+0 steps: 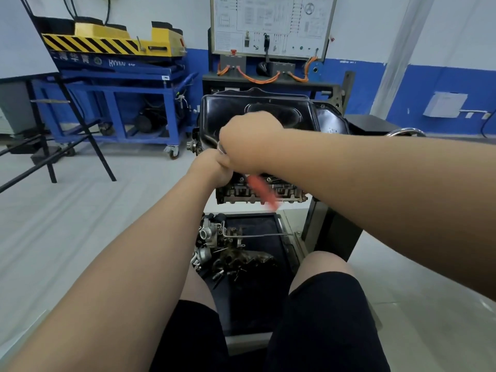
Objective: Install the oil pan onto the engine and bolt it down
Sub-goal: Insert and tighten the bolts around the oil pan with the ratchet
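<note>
The blue cart (112,63) at the back left carries white lettering along its side panel: Chinese characters, of which "华育" can be made out, then a round emblem, then Latin letters beginning "HV", the rest too blurred to read. A small white sticker (165,77) on its frame is too small to read, as is the fine print on the wiring board (271,22) and on the blue wall stripe (347,61)

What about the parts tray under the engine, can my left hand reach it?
Probably yes: the left hand is at the near edge of the oil pan, and the parts tray lies below the engine, open from above.
</note>
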Tool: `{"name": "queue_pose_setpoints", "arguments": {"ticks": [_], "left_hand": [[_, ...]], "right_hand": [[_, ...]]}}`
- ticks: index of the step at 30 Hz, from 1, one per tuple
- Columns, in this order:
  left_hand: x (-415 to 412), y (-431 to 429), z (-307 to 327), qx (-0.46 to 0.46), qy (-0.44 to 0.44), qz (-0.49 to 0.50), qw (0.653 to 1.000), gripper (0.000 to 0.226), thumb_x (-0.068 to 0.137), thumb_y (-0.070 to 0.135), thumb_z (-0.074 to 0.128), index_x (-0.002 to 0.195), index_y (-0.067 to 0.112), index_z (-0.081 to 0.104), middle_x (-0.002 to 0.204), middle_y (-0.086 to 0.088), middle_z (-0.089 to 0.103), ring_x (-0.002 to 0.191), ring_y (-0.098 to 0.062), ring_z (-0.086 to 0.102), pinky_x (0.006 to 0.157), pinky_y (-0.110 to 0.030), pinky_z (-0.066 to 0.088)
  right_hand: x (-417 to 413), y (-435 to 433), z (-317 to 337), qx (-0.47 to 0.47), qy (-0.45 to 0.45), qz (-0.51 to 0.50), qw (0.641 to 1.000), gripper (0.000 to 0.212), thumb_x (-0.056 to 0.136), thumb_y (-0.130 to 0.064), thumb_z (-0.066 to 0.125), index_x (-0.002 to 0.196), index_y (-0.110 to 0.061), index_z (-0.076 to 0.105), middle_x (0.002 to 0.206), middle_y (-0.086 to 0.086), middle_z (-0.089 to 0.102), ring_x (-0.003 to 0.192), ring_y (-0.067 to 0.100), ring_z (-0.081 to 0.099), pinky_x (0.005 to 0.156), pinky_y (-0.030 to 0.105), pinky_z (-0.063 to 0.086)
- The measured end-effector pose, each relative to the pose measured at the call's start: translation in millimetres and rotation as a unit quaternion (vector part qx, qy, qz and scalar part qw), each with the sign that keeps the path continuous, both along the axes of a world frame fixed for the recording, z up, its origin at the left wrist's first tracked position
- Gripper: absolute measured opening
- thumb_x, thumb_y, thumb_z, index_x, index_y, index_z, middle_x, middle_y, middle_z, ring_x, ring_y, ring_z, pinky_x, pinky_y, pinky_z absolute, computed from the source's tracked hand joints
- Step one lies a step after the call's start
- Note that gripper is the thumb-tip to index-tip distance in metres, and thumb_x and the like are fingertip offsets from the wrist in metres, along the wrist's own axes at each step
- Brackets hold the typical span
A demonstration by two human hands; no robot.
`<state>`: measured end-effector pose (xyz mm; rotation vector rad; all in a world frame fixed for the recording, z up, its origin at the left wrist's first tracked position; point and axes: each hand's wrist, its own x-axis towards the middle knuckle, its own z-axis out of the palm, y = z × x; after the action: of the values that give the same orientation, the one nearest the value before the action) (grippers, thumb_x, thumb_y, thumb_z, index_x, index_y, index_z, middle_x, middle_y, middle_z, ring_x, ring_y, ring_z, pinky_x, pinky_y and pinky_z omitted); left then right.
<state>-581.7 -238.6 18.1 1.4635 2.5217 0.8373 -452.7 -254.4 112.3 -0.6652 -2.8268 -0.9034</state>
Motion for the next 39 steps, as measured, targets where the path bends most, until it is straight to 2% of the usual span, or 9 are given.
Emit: {"name": "queue_pose_setpoints", "arguments": {"ticks": [4,8,13,17,23,27,32,37,39], "left_hand": [[-2.0,3.9,-2.9,0.008,-0.098,-0.013,0.995,0.023,0.09,0.012,0.051,0.107,0.001,0.062,0.107,-0.016,0.064,0.102,-0.033,0.059,0.089,-0.044,0.05],[12.0,-6.4,-1.2,0.083,-0.233,0.075,0.966,0.014,0.087,0.009,0.04,0.078,0.005,0.049,0.06,-0.009,0.045,0.038,-0.02,0.04,0.036,-0.018,0.033],[21.1,-33.2,-9.2,0.226,-0.661,-0.029,0.715,0.027,0.074,0.006,0.05,0.05,0.019,0.044,0.049,0.007,0.023,0.033,-0.005,0.014,0.031,-0.014,0.011],[21.1,-48.8,-16.2,0.257,-0.779,-0.153,0.551,0.027,0.066,0.007,0.039,0.043,0.021,0.035,0.039,0.01,0.026,0.033,-0.005,0.01,0.028,-0.016,0.01],[26.8,-54.5,-13.2,0.27,-0.813,-0.113,0.504,0.046,0.086,0.009,0.043,0.042,0.017,0.036,0.039,0.009,0.027,0.029,-0.005,0.021,0.03,-0.016,0.012],[36.5,-47.9,-11.4,0.247,-0.852,-0.081,0.454,0.057,0.096,0.034,0.047,0.043,0.018,0.037,0.04,0.009,0.025,0.029,-0.006,0.021,0.029,-0.017,0.013],[37.3,-56.4,-3.2,0.258,-0.839,-0.114,0.466,0.036,0.076,0.005,0.051,0.044,0.015,0.039,0.04,0.009,0.029,0.029,-0.005,0.022,0.029,-0.014,0.013],[40.0,-50.3,-10.2,0.288,-0.86,-0.079,0.414,0.052,0.092,0.012,0.038,0.04,0.014,0.038,0.04,0.008,0.027,0.028,-0.007,0.021,0.031,-0.015,0.012],[39.3,-50.7,-16.2,0.299,-0.863,-0.112,0.391,0.056,0.098,0.021,0.034,0.043,0.014,0.041,0.042,0.008,0.028,0.028,-0.006,0.023,0.03,-0.015,0.012]], "right_hand": [[-3.0,-2.6,-4.1,0.004,-0.018,-0.018,1.0,0.02,0.094,-0.027,0.042,0.078,-0.021,0.053,0.065,-0.002,0.043,0.053,0.019,0.039,0.055,0.035,0.036],[-1.5,10.5,10.8,0.142,-0.093,0.127,0.977,0.021,0.094,-0.013,0.041,0.107,-0.012,0.058,0.107,0.007,0.059,0.093,0.028,0.057,0.076,0.037,0.039],[-6.7,5.1,7.5,0.066,-0.013,0.077,0.995,0.032,0.091,-0.027,0.048,0.061,-0.019,0.039,0.065,-0.001,0.041,0.054,0.019,0.041,0.058,0.032,0.04],[-11.8,-5.4,-14.2,-0.051,0.069,0.021,0.996,0.033,0.089,-0.036,0.049,0.065,-0.02,0.033,0.062,-0.005,0.029,0.049,0.013,0.029,0.052,0.031,0.031],[-6.6,-10.2,-13.4,0.024,0.021,0.047,0.998,0.032,0.094,-0.027,0.039,0.063,-0.022,0.037,0.067,-0.004,0.041,0.055,0.018,0.04,0.055,0.03,0.031],[-2.2,-0.1,-8.0,0.153,-0.065,0.181,0.969,0.022,0.095,-0.012,0.038,0.104,-0.013,0.058,0.104,0.006,0.059,0.096,0.027,0.054,0.078,0.036,0.036],[3.2,-3.0,-4.5,0.075,-0.029,0.042,0.996,0.035,0.095,-0.029,0.039,0.061,-0.02,0.042,0.06,-0.006,0.039,0.053,0.017,0.04,0.067,0.033,0.036],[-4.3,-3.6,-10.1,0.115,-0.036,0.107,0.987,0.014,0.094,-0.016,0.042,0.09,-0.018,0.055,0.084,-0.001,0.055,0.077,0.022,0.055,0.068,0.033,0.031],[-6.2,-3.6,-4.6,0.11,-0.035,0.092,0.989,0.021,0.093,-0.014,0.043,0.073,-0.018,0.045,0.071,-0.003,0.046,0.063,0.019,0.047,0.068,0.033,0.03]]}}
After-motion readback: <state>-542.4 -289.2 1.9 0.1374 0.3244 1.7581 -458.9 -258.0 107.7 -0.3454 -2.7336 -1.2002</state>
